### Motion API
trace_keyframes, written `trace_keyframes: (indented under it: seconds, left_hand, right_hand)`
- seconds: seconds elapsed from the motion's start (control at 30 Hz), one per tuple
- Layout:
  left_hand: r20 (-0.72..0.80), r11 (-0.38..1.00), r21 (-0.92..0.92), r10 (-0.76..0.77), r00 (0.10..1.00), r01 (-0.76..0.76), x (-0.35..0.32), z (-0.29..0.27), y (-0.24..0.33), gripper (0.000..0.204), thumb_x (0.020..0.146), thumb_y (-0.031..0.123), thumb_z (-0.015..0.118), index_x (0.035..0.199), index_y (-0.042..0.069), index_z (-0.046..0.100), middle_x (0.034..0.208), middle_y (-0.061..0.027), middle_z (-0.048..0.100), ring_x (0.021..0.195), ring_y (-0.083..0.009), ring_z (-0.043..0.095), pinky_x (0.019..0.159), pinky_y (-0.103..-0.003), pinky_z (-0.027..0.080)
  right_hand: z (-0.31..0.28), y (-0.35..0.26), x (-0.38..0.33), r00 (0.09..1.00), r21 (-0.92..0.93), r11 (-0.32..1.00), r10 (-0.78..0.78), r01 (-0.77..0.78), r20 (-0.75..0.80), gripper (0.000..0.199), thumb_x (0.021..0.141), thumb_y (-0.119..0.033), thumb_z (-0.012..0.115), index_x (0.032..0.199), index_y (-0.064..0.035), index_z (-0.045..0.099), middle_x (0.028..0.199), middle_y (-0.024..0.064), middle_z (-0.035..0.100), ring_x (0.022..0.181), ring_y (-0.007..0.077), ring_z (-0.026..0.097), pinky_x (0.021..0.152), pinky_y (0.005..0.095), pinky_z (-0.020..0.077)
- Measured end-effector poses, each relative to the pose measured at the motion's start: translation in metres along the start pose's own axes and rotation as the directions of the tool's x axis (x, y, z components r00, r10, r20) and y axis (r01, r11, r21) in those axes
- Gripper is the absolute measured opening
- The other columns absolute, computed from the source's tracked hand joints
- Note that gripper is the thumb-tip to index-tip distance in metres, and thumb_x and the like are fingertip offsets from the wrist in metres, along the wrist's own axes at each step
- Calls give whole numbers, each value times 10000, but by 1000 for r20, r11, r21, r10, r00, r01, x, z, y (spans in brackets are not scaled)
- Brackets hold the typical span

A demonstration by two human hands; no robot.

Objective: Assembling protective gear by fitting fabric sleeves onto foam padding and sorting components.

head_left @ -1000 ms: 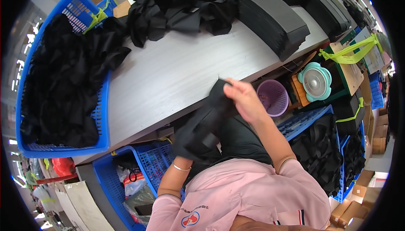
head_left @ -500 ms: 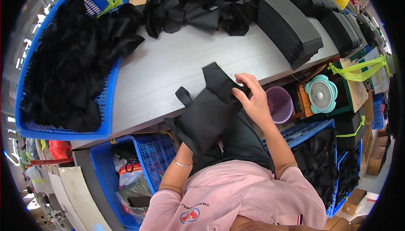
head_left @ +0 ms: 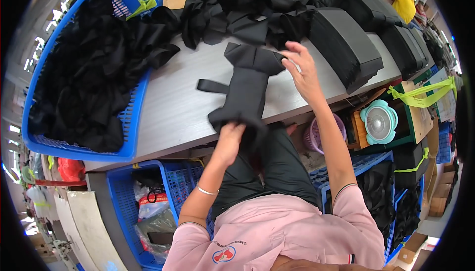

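Note:
A black fabric piece (head_left: 246,90) with flared ends and a strap (head_left: 213,86) sticking out to its left stretches over the table's front edge. My left hand (head_left: 231,140) is closed on its near end, with the fingertips partly hidden by the cloth. At the far right corner of the piece, my right hand (head_left: 302,70) has its thumb and fingers around the cloth. The near end hangs slightly blurred above my lap.
A blue basket (head_left: 129,145) heaped with black cloth stands on the table (head_left: 173,108) at left. More black cloth (head_left: 247,4) and stacked black panels (head_left: 346,43) lie behind. Under the table edge are a purple basket (head_left: 316,137) and a teal fan (head_left: 380,122).
Both hands have moved away from my body, carrying the black fabric piece farther over the table. It is now straightened out, and my left hand, formerly covered by it, shows.

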State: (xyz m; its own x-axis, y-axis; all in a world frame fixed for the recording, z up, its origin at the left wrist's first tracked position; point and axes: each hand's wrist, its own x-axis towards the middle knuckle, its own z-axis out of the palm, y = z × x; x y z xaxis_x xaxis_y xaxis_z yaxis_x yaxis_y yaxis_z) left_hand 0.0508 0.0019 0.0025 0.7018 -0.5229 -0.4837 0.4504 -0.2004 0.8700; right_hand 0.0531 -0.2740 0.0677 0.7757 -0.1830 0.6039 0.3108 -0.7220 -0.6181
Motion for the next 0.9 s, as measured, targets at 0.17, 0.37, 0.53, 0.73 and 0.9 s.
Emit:
trace_keyframes:
  seconds: [0.17,0.37,0.53,0.73,0.9]
  left_hand:
    - [-171,862,-75,484,858,-501,-55,6,-14,270,978,49,590,1233,-37,611,1067,-122,689,937,-158,698,813,-218,545]
    - [-507,795,264,596,622,-546,-22,-30,12,402,951,95,650,1324,-3,536,1201,-62,636,1142,-152,574,977,-308,462]
    - [-84,818,-345,461,883,-460,5,-22,24,379,967,139,647,1310,-1,570,1178,-45,654,1088,-109,587,984,-266,439]
    - [189,792,-507,487,852,-340,7,-30,19,363,941,130,669,1264,-3,573,964,-34,634,862,-110,626,699,-248,520]
    - [180,902,-334,347,921,-274,24,0,36,312,925,113,681,1206,28,579,910,-12,630,805,-94,622,626,-224,501]
  right_hand:
    - [8,-18,-36,947,90,969,245,-231,-208,223,952,-121,622,1130,9,654,1110,114,644,996,208,622,888,305,477]
    - [26,-73,-107,787,625,560,599,-544,149,186,964,-114,645,1075,31,679,937,40,692,871,77,626,793,234,505]
    - [53,-72,-85,747,716,350,561,-604,357,320,922,-136,715,1178,40,633,992,35,690,909,91,636,848,234,507]
    - [49,-42,-87,829,305,773,542,-556,140,184,902,-94,700,1048,8,652,902,63,697,817,126,642,741,287,507]
    - [67,-33,-84,973,74,970,230,-230,8,206,831,-20,673,1030,-12,617,966,181,650,881,402,639,707,405,505]
